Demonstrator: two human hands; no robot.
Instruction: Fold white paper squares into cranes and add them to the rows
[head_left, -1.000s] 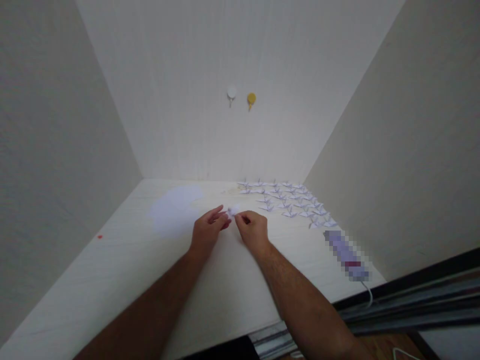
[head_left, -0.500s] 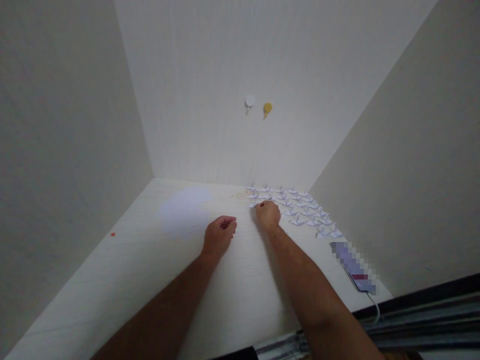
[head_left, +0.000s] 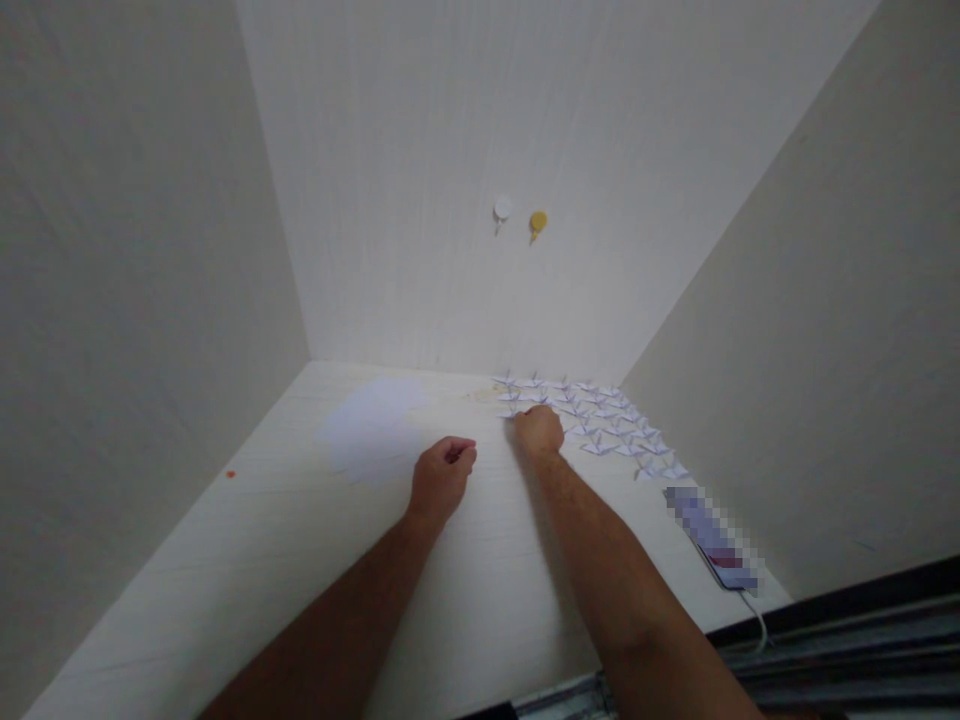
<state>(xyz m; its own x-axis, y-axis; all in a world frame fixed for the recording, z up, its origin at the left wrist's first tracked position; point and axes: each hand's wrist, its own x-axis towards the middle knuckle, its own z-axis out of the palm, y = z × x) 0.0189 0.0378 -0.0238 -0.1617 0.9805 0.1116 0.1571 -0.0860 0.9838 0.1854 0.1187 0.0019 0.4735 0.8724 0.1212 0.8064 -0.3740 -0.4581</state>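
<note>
Several white folded paper cranes [head_left: 596,443] stand in rows on the white tabletop at the back right. At the left front of these rows is my right hand [head_left: 540,430], its fingers closed in a pinch on a paper crane [head_left: 508,413] whose pale tip shows beyond them. Most of that crane is hidden by the hand. My left hand [head_left: 442,475] is held over the middle of the table with curled fingers, and nothing shows in it. Just left of it lies a spread of white paper pieces [head_left: 371,425].
A phone [head_left: 709,540] with a white cable lies by the right wall. Two round hooks, one white [head_left: 502,209] and one yellow [head_left: 538,221], are on the back wall. A small orange bit [head_left: 231,474] lies near the left edge. Walls enclose three sides.
The whole view has shifted slightly down and right. Both hands keep nearly the same pose and place over the table; the right hand is still at the crane.
</note>
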